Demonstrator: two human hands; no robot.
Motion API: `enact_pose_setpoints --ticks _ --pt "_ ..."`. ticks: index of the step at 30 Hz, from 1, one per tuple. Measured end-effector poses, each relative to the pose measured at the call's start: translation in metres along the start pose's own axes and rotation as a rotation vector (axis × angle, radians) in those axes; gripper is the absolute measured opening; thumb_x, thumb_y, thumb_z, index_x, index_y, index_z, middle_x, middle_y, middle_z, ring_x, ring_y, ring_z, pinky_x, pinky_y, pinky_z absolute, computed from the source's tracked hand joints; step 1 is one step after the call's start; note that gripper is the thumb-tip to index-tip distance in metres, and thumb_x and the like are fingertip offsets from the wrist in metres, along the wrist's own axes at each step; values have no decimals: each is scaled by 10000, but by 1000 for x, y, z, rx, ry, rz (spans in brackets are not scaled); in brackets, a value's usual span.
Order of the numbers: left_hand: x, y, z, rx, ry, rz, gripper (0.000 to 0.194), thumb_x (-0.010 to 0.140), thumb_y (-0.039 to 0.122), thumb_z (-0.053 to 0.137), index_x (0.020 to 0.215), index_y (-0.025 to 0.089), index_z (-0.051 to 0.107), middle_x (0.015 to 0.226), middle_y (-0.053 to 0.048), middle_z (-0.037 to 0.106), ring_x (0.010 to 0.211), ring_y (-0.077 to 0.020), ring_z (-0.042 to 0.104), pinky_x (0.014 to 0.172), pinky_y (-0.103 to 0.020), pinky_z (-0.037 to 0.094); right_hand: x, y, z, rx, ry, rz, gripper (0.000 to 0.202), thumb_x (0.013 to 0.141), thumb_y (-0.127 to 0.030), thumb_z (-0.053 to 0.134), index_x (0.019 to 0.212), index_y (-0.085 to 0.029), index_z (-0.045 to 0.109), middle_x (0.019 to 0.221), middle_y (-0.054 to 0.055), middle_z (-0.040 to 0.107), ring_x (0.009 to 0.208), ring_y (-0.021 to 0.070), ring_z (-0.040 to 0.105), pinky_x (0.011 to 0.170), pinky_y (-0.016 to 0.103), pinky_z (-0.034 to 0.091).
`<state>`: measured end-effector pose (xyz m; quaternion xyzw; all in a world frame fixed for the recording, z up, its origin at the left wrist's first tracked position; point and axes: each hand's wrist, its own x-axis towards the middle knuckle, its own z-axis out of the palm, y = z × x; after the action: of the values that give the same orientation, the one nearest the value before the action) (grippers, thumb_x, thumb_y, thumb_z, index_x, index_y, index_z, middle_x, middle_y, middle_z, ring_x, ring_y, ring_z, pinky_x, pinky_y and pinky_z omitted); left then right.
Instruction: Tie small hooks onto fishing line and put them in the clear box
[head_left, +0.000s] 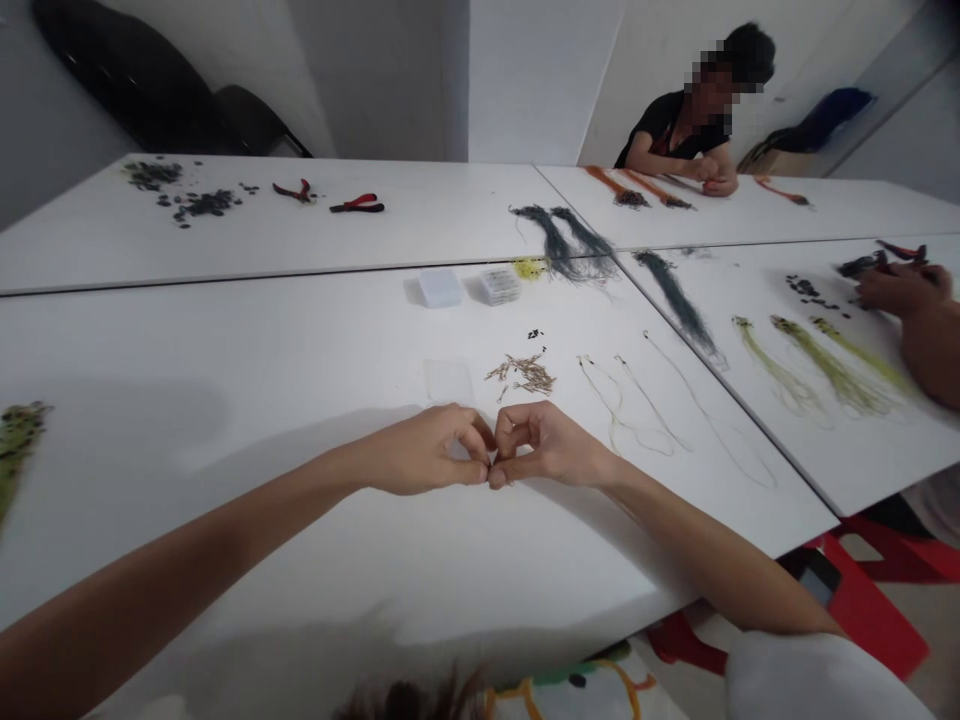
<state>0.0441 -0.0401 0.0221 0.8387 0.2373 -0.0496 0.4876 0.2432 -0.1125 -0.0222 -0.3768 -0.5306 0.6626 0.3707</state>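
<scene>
Above the white table, my left hand [439, 450] and my right hand [547, 447] meet fingertip to fingertip, thumb and forefinger pinched on each. Whatever is between the fingertips is too small to make out. Just beyond my right hand lies a loose pile of small brass-coloured metal pieces [527, 374], with a few tiny black pieces [534, 334] behind it. A clear flat plastic piece [448, 380] rests past my left hand. To the right, several thin pale cords [630, 385] with small dark ends are laid out on the table.
Two small plastic boxes [440, 288] stand farther back, beside yellow bits [529, 268] and dark thread bundles [555, 240]. Pliers [358, 204] and dark piles [206, 204] lie on the far table. At right, a co-worker's hand [904, 288] is near green bundles [832, 365]. Another person [682, 130] sits opposite.
</scene>
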Motion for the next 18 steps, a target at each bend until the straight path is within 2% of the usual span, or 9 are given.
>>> enact_pose_setpoints --ticks 4,10,18 --pt "-3 -5 2 83 150 -48 204 877 370 574 817 259 734 1166 -9 620 1065 -224 555 839 -317 432 0 -3 4 -193 87 -114 219 727 -234 788 863 -175 626 754 12 686 757 162 658 778 348 514" --pt "-6 -10 -1 96 277 -94 248 904 422 524 877 301 739 1208 1 585 1046 -223 543 830 -338 420 -3 -1 12 -412 232 -304 380 750 -182 765 1097 -226 615 890 1 699 861 163 653 912 368 471" --pt "-6 -12 2 15 326 -115 239 891 396 533 839 288 740 1202 7 596 1045 -224 559 857 -356 429 -2 10 19 -848 422 -496 217 847 -143 662 1037 -240 626 893 -8 725 836 165 661 908 389 408"
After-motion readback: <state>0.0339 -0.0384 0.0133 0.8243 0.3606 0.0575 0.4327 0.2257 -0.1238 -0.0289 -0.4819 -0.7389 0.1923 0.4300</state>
